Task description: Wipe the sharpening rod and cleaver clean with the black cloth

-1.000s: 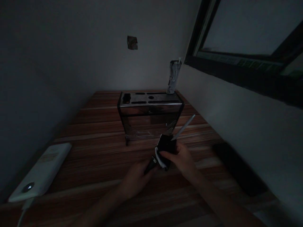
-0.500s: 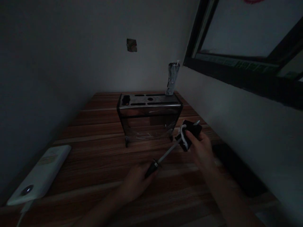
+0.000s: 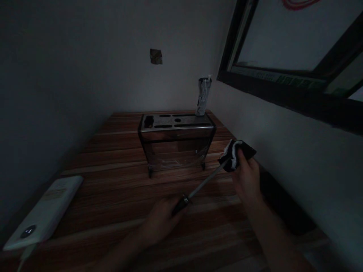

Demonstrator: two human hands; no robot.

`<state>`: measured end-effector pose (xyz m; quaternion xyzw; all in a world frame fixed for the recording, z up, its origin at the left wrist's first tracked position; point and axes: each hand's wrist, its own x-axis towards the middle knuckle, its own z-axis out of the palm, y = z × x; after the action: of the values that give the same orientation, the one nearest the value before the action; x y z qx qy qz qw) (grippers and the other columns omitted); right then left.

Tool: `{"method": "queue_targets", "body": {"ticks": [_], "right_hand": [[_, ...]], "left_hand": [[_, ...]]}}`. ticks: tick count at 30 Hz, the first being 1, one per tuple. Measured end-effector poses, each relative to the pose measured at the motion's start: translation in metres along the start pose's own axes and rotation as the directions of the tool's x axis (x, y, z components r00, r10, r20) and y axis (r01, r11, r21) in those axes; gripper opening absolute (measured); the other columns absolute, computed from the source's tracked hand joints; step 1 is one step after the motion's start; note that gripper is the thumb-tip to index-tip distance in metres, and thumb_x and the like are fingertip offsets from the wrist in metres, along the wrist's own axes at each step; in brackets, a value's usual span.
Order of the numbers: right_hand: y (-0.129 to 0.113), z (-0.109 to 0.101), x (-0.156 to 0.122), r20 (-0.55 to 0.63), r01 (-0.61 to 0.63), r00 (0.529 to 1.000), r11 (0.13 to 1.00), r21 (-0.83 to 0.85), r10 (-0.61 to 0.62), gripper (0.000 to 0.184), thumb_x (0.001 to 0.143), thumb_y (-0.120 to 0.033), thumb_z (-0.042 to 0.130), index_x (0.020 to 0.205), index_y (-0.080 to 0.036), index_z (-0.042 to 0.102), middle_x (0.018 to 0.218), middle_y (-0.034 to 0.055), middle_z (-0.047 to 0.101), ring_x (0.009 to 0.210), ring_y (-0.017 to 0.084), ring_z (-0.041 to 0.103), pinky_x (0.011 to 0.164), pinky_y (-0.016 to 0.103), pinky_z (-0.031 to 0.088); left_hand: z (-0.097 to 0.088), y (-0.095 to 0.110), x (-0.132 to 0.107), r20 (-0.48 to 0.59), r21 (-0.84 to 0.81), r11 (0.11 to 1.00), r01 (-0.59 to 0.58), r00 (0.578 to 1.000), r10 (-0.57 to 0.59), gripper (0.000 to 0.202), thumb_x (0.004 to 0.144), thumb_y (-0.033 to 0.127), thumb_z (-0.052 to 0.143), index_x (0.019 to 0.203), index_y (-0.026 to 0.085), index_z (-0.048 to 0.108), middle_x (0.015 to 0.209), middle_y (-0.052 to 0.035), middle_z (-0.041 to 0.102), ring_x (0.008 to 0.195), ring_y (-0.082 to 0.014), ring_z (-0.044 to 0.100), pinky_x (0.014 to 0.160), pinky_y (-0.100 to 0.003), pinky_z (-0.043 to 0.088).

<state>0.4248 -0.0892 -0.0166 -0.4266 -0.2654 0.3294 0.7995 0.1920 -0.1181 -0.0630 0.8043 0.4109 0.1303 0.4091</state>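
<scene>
My left hand point(image 3: 161, 221) is closed around the black handle of a sharpening steel point(image 3: 208, 180), whose grey rod slants up to the right. My right hand point(image 3: 247, 177) pinches a black cloth with white edging point(image 3: 234, 153) at the rod's far end. The cloth covers the tip, so I cannot see it. Beyond both hands stands a knife block point(image 3: 177, 129) with a slotted metal top, dark side frames and see-through wrap around its lower part. A plastic-wrapped handle point(image 3: 203, 96) sticks up from its right end.
A white device with a round dark button point(image 3: 45, 211) and a cable lies on the wood-grain table point(image 3: 113, 200) at left. A long black object point(image 3: 286, 204) lies along the right wall, beyond my right forearm. A dark window frame point(image 3: 272, 88) runs above.
My right hand and the cloth have moved up and to the right along the rod. The tip that stuck out past the cloth is now hidden. My left hand has barely moved.
</scene>
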Motion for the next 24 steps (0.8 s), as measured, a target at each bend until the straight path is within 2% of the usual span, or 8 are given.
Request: {"method": "queue_targets", "body": {"ticks": [5, 7, 11, 13, 16, 19, 24], "right_hand": [[0.016, 0.001, -0.009, -0.014, -0.060, 0.998, 0.997, -0.052, 0.060, 0.029, 0.061, -0.036, 0.073, 0.085, -0.021, 0.067, 0.087, -0.0011, 0.069, 0.080, 0.015, 0.064, 0.075, 0.030, 0.050], [0.025, 0.000, -0.017, 0.036, -0.117, 0.992, 0.987, -0.111, 0.122, 0.029, 0.061, -0.036, 0.074, 0.086, -0.021, 0.067, 0.088, -0.0002, 0.070, 0.081, 0.015, 0.064, 0.076, 0.029, 0.050], [0.039, 0.002, -0.039, 0.214, -0.223, 0.935, 0.939, -0.262, 0.282, 0.027, 0.064, -0.035, 0.072, 0.084, -0.019, 0.066, 0.083, 0.0018, 0.071, 0.076, 0.018, 0.065, 0.072, 0.032, 0.051], [0.043, 0.004, -0.052, 0.299, -0.219, 0.894, 0.909, -0.354, 0.332, 0.027, 0.063, -0.034, 0.072, 0.084, -0.018, 0.065, 0.083, 0.0024, 0.071, 0.076, 0.020, 0.065, 0.071, 0.032, 0.051], [0.047, 0.007, -0.070, 0.405, -0.181, 0.833, 0.877, -0.446, 0.378, 0.030, 0.061, -0.032, 0.073, 0.086, -0.019, 0.063, 0.084, 0.0024, 0.070, 0.079, 0.021, 0.064, 0.072, 0.032, 0.051], [0.048, 0.009, -0.080, 0.423, -0.173, 0.815, 0.863, -0.474, 0.396, 0.031, 0.060, -0.030, 0.073, 0.086, -0.019, 0.061, 0.083, 0.0026, 0.069, 0.080, 0.021, 0.064, 0.072, 0.032, 0.051], [0.046, 0.010, -0.078, 0.422, -0.202, 0.800, 0.854, -0.480, 0.427, 0.032, 0.057, -0.030, 0.074, 0.083, -0.018, 0.060, 0.082, 0.0029, 0.069, 0.080, 0.022, 0.063, 0.072, 0.033, 0.051]], "left_hand": [[-0.002, 0.002, 0.000, -0.015, -0.030, 1.000, -0.010, 1.000, 0.009, 0.020, 0.086, 0.028, 0.043, 0.090, 0.018, 0.059, 0.085, -0.0012, 0.063, 0.075, -0.0142, 0.058, 0.068, -0.020, 0.041], [-0.002, 0.001, 0.001, -0.012, -0.046, 0.999, -0.002, 1.000, 0.002, 0.020, 0.086, 0.029, 0.042, 0.089, 0.018, 0.058, 0.084, -0.0012, 0.063, 0.074, -0.0140, 0.058, 0.068, -0.020, 0.041], [-0.001, -0.001, 0.001, -0.021, -0.072, 0.997, 0.036, 0.999, -0.037, 0.024, 0.087, 0.032, 0.040, 0.085, 0.016, 0.057, 0.078, -0.0014, 0.062, 0.070, -0.0141, 0.057, 0.064, -0.020, 0.041], [0.000, -0.003, 0.002, -0.035, -0.087, 0.995, 0.057, 0.998, -0.060, 0.025, 0.086, 0.033, 0.040, 0.083, 0.016, 0.058, 0.077, -0.0017, 0.063, 0.069, -0.0145, 0.057, 0.064, -0.021, 0.042], [0.000, -0.004, 0.002, -0.036, -0.161, 0.985, 0.055, 0.997, -0.061, 0.023, 0.084, 0.029, 0.042, 0.089, 0.016, 0.059, 0.083, -0.0021, 0.065, 0.074, -0.0153, 0.060, 0.068, -0.021, 0.043], [0.000, -0.004, 0.002, -0.030, -0.192, 0.980, 0.060, 0.997, -0.067, 0.024, 0.082, 0.024, 0.043, 0.096, 0.015, 0.060, 0.088, -0.0031, 0.067, 0.076, -0.0158, 0.061, 0.070, -0.021, 0.044], [0.000, -0.006, 0.001, -0.033, -0.158, 0.986, 0.055, 0.998, -0.061, 0.025, 0.081, 0.022, 0.044, 0.099, 0.015, 0.060, 0.091, -0.0047, 0.067, 0.079, -0.0168, 0.061, 0.073, -0.022, 0.044]]}}
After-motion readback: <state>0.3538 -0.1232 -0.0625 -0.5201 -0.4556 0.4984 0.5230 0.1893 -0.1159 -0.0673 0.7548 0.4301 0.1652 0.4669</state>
